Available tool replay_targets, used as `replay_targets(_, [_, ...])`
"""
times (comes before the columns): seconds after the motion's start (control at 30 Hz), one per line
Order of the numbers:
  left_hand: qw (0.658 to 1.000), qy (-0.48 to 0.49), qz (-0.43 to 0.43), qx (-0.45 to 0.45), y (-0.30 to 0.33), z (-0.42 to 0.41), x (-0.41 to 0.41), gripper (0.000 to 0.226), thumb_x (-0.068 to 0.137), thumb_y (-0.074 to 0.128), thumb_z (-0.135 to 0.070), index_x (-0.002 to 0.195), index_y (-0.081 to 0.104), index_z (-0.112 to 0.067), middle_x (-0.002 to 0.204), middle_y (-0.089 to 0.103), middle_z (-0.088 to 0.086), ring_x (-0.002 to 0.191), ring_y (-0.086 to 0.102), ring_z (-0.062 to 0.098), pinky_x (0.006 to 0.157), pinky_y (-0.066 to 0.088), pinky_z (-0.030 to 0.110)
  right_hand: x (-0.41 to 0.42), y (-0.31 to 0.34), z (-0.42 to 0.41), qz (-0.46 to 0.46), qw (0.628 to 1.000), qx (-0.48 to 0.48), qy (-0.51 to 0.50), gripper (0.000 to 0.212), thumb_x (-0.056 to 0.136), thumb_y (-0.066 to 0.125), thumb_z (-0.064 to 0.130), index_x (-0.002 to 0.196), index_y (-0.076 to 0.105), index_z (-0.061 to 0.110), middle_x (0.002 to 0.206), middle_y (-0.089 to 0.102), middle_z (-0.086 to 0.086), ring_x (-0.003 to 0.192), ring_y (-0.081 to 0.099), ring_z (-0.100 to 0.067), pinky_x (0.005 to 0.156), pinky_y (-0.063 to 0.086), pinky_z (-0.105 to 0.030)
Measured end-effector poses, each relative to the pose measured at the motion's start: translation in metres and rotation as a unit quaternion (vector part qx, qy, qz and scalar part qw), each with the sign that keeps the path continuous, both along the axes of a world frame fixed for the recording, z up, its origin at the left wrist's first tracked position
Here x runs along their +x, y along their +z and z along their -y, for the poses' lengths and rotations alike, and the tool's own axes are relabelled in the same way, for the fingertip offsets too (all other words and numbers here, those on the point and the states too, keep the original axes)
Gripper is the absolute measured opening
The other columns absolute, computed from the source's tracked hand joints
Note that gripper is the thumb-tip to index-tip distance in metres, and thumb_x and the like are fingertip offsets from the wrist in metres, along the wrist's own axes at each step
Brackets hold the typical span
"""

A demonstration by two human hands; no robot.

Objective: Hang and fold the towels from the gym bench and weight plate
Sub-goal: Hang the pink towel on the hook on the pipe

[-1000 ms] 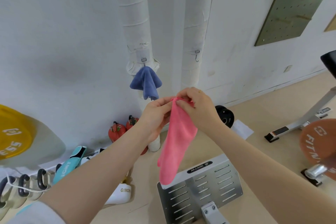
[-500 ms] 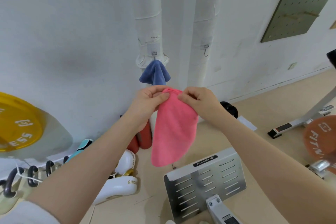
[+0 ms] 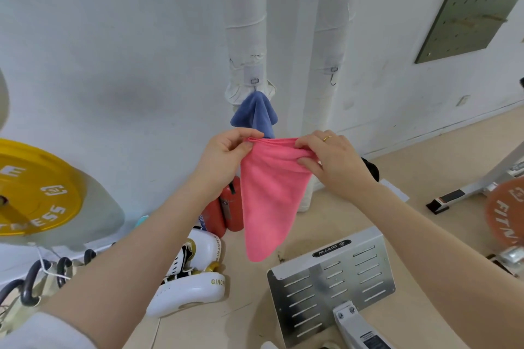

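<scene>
A person's view down over both bare forearms in a gym corner, facing a white wall. At far left a yellow weight plate [image 3: 34, 193] sits on a bar, its left side cut off by the frame edge. Below it lie dark handles and cords that are hard to identify, then a white shoe-like item [image 3: 192, 278] on the floor with two red canisters [image 3: 224, 211] behind it, partly hidden by the arm.

The left hand [image 3: 226, 159] pinches the top left corner of a pink towel [image 3: 269, 195] between thumb and fingers. The right hand [image 3: 331, 161], wearing a ring, grips the top right corner, fingers curled into the cloth. The top edge is stretched level between the two hands and the rest hangs down to a narrow tip, clear of the floor, probably spread this way to find a spot to hook.

Directly behind the hands, two white wrapped pipes run up the wall. On the left pipe a blue towel [image 3: 255, 113] already hangs from a small hook [image 3: 254, 81], its lower part hidden by the pink one. The right pipe carries an empty hook [image 3: 334, 76], likely the pink towel's destination.

Lower right, a slotted metal plate [image 3: 331, 283] sits on the floor. At far right a pegboard [image 3: 470, 8], a bench frame [image 3: 482, 187] and an orange weight plate [image 3: 507, 218] are all cropped by the frame
</scene>
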State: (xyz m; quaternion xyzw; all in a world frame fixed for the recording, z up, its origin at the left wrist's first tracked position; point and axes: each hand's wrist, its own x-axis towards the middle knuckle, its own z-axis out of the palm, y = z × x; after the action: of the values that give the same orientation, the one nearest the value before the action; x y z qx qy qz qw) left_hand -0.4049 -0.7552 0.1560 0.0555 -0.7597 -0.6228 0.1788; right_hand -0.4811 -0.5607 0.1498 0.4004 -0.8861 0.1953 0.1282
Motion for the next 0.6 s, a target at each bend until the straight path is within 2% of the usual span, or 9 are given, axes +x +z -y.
replay_targets(0.07, [1.000, -0.026, -0.006, -0.007, 0.002, 0.001, 0.002, 0.031, 0.090, 0.049, 0.003, 0.089, 0.067, -0.023, 0.079, 0.070, -0.018, 0.080, 0.062, -0.008, 0.077, 0.045, 0.008, 0.002, -0.002, 0.005, -0.027, 0.999, 0.000, -0.034, 0.043, 0.080, 0.039, 0.040, 0.099, 0.064, 0.011, 0.095, 0.064, -0.008, 0.088, 0.056, -0.031, 0.076, 0.037, -0.036])
replay_targets(0.13, [0.999, -0.040, -0.005, -0.021, 0.002, 0.003, 0.002, 0.031, 0.090, 0.049, 0.002, 0.088, 0.067, -0.023, 0.079, 0.070, -0.019, 0.082, 0.062, -0.008, 0.078, 0.044, 0.007, 0.002, -0.002, 0.008, -0.017, 0.999, 0.004, -0.037, 0.027, 0.084, 0.054, 0.031, 0.096, 0.065, 0.009, 0.100, 0.061, -0.006, 0.094, 0.052, -0.028, 0.080, 0.031, -0.034])
replay_targets(0.23, [1.000, -0.011, -0.001, -0.009, 0.000, 0.009, 0.001, 0.032, 0.091, 0.048, 0.000, 0.085, 0.067, -0.025, 0.083, 0.068, -0.016, 0.079, 0.060, -0.010, 0.077, 0.044, 0.008, 0.003, 0.001, 0.005, 0.047, 0.998, -0.017, 0.027, 0.019, 0.078, 0.070, 0.030, 0.085, 0.065, 0.013, 0.101, 0.051, 0.008, 0.102, 0.037, -0.014, 0.085, 0.022, -0.028])
replay_targets(0.33, [1.000, 0.025, -0.002, 0.019, -0.002, 0.013, 0.002, 0.031, 0.093, 0.047, -0.003, 0.083, 0.065, -0.026, 0.078, 0.066, -0.017, 0.069, 0.057, -0.013, 0.066, 0.042, 0.003, 0.006, 0.006, 0.002, 0.129, 0.988, -0.050, 0.065, 0.019, 0.075, 0.074, 0.031, 0.064, 0.060, 0.025, 0.113, 0.046, 0.015, 0.116, 0.027, -0.007, 0.094, 0.016, -0.027])
replay_targets(0.4, [0.999, 0.033, -0.001, 0.026, -0.002, 0.017, 0.002, 0.030, 0.093, 0.046, -0.002, 0.086, 0.063, -0.025, 0.068, 0.066, -0.021, 0.065, 0.056, -0.013, 0.063, 0.041, 0.002, 0.004, 0.008, -0.002, 0.213, 0.972, -0.079, 0.065, 0.022, 0.076, 0.073, 0.028, 0.060, 0.057, 0.031, 0.122, 0.043, 0.019, 0.124, 0.024, -0.004, 0.103, 0.017, -0.029])
replay_targets(0.47, [0.999, 0.030, 0.007, 0.021, -0.003, 0.019, 0.002, 0.028, 0.093, 0.045, -0.001, 0.092, 0.061, -0.023, 0.066, 0.065, -0.019, 0.063, 0.054, -0.012, 0.063, 0.042, 0.004, -0.003, 0.010, -0.008, 0.253, 0.961, -0.087, 0.073, 0.021, 0.076, 0.073, 0.026, 0.062, 0.058, 0.031, 0.122, 0.041, 0.027, 0.127, 0.025, -0.003, 0.105, 0.020, -0.028])
replay_targets(0.53, [0.999, 0.031, 0.022, 0.013, -0.005, 0.019, 0.001, 0.028, 0.093, 0.045, 0.000, 0.095, 0.060, -0.024, 0.073, 0.062, -0.012, 0.063, 0.053, -0.009, 0.062, 0.043, 0.006, -0.011, 0.012, -0.013, 0.228, 0.965, -0.085, 0.093, 0.016, 0.074, 0.072, 0.034, 0.062, 0.061, 0.034, 0.119, 0.042, 0.030, 0.126, 0.031, -0.003, 0.105, 0.024, -0.022])
replay_targets(0.6, [0.999, 0.037, 0.032, 0.009, -0.006, 0.017, -0.003, 0.030, 0.093, 0.045, -0.001, 0.093, 0.060, -0.027, 0.078, 0.061, -0.009, 0.068, 0.054, -0.006, 0.064, 0.044, 0.007, -0.015, 0.018, -0.015, 0.224, 0.961, -0.109, 0.122, 0.011, 0.070, 0.065, 0.042, 0.063, 0.063, 0.033, 0.114, 0.053, 0.026, 0.118, 0.043, -0.003, 0.100, 0.029, -0.013])
